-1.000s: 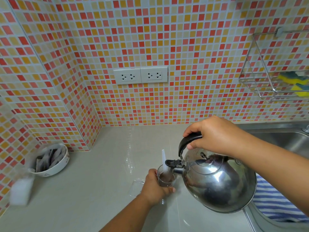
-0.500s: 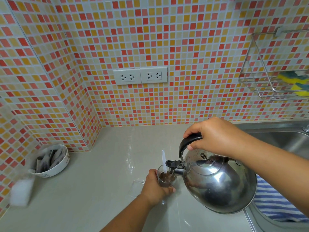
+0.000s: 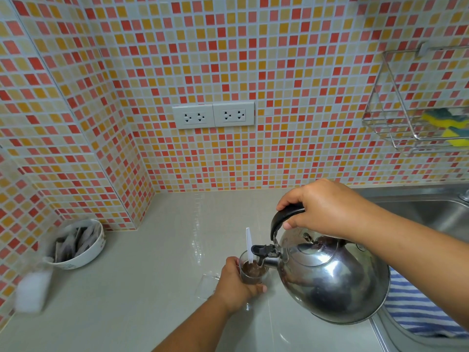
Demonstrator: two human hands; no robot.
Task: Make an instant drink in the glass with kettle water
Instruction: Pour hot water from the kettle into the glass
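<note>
Mosaic tiles (image 3: 228, 59) backed a pale counter (image 3: 152, 288). At the near edge, the left hand (image 3: 234, 283) curled round the glass (image 3: 253, 273), which held brown liquid and a white stick (image 3: 249, 243). The right hand (image 3: 322, 207) gripped the handle of the tilted kettle (image 3: 330, 283), its spout over the glass's rim. A bowl (image 3: 94, 250) of sachets sat at the left.

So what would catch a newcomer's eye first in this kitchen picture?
Probably the shiny steel kettle, low right, which the right hand tips toward a small glass of brown drink. The left hand grips that glass on the pale counter, with a white spoon standing in it. Behind, a red, orange and pink mosaic wall fills the upper picture.
</note>
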